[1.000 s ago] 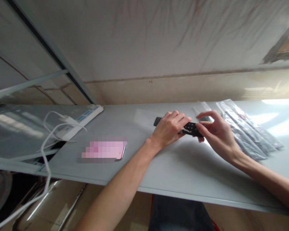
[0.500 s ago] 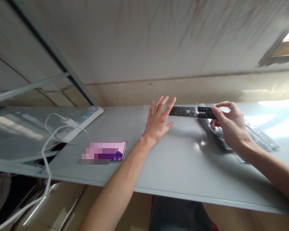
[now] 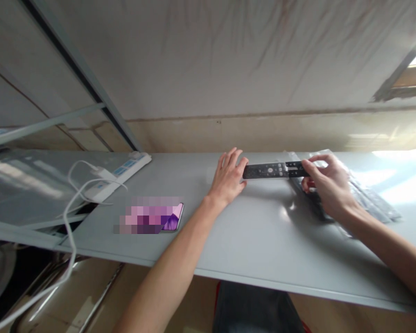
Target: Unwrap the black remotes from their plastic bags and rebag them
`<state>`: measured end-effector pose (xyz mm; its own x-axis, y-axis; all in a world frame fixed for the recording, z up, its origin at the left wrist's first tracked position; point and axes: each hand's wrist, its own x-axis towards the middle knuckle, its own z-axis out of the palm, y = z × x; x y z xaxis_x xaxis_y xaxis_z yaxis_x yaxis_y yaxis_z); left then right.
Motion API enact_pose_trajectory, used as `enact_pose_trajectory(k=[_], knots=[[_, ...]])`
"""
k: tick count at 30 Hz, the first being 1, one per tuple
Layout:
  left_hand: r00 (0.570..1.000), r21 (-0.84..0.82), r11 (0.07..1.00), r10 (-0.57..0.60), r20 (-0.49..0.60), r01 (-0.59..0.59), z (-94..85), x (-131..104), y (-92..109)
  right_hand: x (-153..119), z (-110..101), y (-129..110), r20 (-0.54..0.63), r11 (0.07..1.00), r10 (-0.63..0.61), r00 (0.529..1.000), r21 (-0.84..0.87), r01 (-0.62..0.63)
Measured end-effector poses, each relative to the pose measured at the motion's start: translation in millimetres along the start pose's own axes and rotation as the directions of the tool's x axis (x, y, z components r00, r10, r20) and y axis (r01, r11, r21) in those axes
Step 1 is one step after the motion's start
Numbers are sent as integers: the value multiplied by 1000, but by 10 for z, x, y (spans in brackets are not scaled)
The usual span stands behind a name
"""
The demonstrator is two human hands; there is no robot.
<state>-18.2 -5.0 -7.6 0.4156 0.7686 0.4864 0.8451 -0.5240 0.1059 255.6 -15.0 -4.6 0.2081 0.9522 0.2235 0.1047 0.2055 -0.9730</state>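
Observation:
A black remote control [image 3: 268, 170] lies level across the space between my hands, its left part inside a clear plastic sleeve. My right hand [image 3: 327, 180] pinches its bare right end between thumb and fingers. At the remote's left end, my left hand [image 3: 229, 173] has its fingers curled around the sleeved tip, with the thumb below. Behind and under my right hand, plastic-wrapped dark items [image 3: 367, 194] rest on the grey table [image 3: 249, 245].
A phone [image 3: 171, 218] with a pink and purple screen, partly pixelated, lies left of my left forearm. Farther left are a white power strip [image 3: 121, 178] and a white cable [image 3: 69, 231]. A metal frame [image 3: 118, 122] stands at the back left, before the wall.
My left hand's fingers, spread before, have bent in around the remote's left end. The remote has come slightly nearer to me.

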Motion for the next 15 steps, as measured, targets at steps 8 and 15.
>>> enact_pose_trajectory(k=[8,15], knots=[[997,-53,999,-5,74,9,-4,9,39,11,-2,36,-12,1000,4,1000,3,-4],[995,-91,996,2,102,8,-28,0,60,102,-54,79,-79,1000,4,997,25,-2]])
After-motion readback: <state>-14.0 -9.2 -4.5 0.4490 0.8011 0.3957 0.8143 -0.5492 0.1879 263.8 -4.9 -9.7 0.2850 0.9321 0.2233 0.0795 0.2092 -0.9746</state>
